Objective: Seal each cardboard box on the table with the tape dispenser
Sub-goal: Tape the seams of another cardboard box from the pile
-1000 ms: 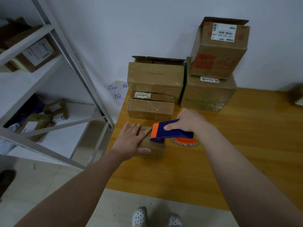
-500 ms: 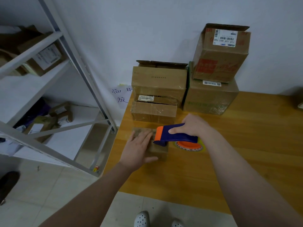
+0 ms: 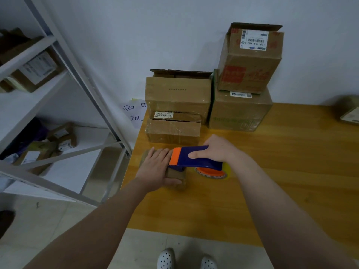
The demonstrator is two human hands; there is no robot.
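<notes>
A pair of white perforated shoes (image 3: 167, 258) stands on the tiled floor just off the near edge of the desk (image 3: 281, 191). Both bare forearms reach forward over that edge.

The left hand (image 3: 155, 167) lies flat on a small cardboard box (image 3: 177, 177) near the desk's left edge. Its grip is wide: the fingers are straight on the lid and the thumb runs along the box's near side.

The right hand (image 3: 217, 150) has its grip closed round the tape dispenser (image 3: 194, 158), thumb on the near face of the blue body. The dispenser's orange front end sits over the top of the small box, touching the left fingertips. The tape roll (image 3: 211, 173) with its orange core hangs at the dispenser's rear, just above the wood.

Beyond the small box a low flat box (image 3: 172, 131) lies in front of a taller box (image 3: 177, 94) whose top flaps stand open. Just right of these, a large box (image 3: 240, 111) carries a tilted box (image 3: 250, 61) with a barcode label. A blurred parcel (image 3: 346, 111) sits at the far right. A handwritten paper sign (image 3: 134, 113) hangs on the wall, and a metal shelf rack (image 3: 64, 49) holding parcels stands to the left.
</notes>
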